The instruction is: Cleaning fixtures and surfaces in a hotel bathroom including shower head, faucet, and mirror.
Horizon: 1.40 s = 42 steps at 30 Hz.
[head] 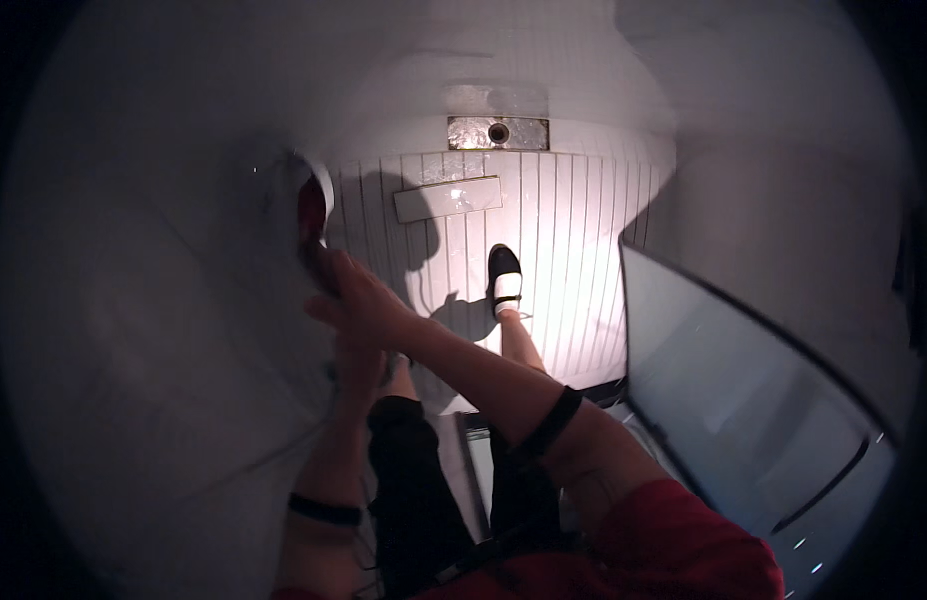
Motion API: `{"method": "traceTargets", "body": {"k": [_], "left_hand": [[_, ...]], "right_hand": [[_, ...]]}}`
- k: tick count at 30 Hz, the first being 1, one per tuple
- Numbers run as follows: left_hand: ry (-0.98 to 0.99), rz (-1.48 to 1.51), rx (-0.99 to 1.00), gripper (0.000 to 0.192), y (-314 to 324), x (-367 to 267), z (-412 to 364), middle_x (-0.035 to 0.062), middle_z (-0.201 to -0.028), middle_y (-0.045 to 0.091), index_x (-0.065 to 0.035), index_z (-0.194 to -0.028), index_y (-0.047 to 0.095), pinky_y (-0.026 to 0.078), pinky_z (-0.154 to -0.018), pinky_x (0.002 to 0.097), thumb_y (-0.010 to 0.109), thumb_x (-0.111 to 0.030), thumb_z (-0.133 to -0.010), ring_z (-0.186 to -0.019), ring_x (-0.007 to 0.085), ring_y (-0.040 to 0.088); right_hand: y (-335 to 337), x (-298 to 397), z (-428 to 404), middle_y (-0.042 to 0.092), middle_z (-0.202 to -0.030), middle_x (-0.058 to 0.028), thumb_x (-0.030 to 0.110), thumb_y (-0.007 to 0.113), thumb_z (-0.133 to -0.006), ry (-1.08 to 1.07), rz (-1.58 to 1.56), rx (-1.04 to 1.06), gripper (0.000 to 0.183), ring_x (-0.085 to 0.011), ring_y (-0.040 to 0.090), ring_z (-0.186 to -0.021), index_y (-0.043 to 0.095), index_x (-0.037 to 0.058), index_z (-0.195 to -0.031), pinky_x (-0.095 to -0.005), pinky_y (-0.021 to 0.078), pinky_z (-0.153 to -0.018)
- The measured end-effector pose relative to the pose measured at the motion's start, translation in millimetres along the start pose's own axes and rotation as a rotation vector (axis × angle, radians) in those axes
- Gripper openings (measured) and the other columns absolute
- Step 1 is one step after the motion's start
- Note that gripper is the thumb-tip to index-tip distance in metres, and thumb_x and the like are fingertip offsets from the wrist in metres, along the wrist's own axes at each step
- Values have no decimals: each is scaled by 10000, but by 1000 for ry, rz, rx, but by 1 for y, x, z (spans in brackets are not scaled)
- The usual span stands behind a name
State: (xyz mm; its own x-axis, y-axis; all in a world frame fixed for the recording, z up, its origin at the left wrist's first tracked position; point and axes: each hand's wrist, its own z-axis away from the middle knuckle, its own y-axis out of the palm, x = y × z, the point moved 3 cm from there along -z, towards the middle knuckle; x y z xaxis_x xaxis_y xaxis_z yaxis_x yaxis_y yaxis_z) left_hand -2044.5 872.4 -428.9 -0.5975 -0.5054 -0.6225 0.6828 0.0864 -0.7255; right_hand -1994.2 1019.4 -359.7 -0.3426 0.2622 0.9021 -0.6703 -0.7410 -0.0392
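My right hand (370,304) is closed around the dark handle of a scrubbing brush (313,206), whose red head with a pale edge lies against the white wall at the left. Just below it is my left hand (358,364), partly covered by the right; its fingers are dim and blurred, so I cannot tell whether it holds anything. Both forearms wear black bands. The brush's handle end is hidden by my right hand.
Under me is a white grooved shower floor (576,247) with a metal drain plate (472,133) and a loose pale rectangular cover strip (448,199). My shoe (504,274) stands mid-floor. A black-edged glass door (733,360) with a curved handle stands at the right.
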Motion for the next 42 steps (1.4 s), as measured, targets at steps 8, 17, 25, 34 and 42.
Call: {"method": "traceTargets", "body": {"k": [8,17,25,34,42], "left_hand": [[-279,351,59,299,37,-5,-32,94,-755,629,18,-1018,469,482,-641,309,532,-239,-878,-691,200,629],[-631,638,202,190,59,-25,-34,76,-726,594,-20,-913,486,453,-617,282,502,-198,-845,-671,139,580],[-501,510,137,251,41,8,-22,96,-717,567,-1,-965,456,444,-560,248,497,-230,-869,-614,123,566],[-531,537,-30,344,57,21,-35,87,-699,513,1,-948,414,396,-548,250,473,-327,-863,-605,129,508],[-457,441,53,270,50,26,-40,87,-694,517,8,-830,442,391,-572,259,436,-259,-876,-611,125,500]], "right_hand": [[-179,-265,-41,461,-1234,-176,30,604,-704,-22,745,-74,552,-370,416,-1151,427,89,-1224,-417,321,-998],[-225,-373,-162,431,-1252,-274,80,487,-708,24,683,-357,691,-423,429,-1135,177,-71,-1307,-415,328,-990],[-211,-395,-235,425,-1248,-291,213,534,-768,53,525,-680,712,-405,409,-1161,179,-93,-1305,-414,299,-1002],[-212,-407,-209,244,-1393,-238,407,435,-880,84,1086,-160,739,-321,181,-1328,128,-66,-1358,-347,172,-1094],[-289,-393,-160,202,-1438,-167,496,303,-901,443,1589,146,722,-294,113,-1354,122,-4,-1389,-371,80,-1104]]}}
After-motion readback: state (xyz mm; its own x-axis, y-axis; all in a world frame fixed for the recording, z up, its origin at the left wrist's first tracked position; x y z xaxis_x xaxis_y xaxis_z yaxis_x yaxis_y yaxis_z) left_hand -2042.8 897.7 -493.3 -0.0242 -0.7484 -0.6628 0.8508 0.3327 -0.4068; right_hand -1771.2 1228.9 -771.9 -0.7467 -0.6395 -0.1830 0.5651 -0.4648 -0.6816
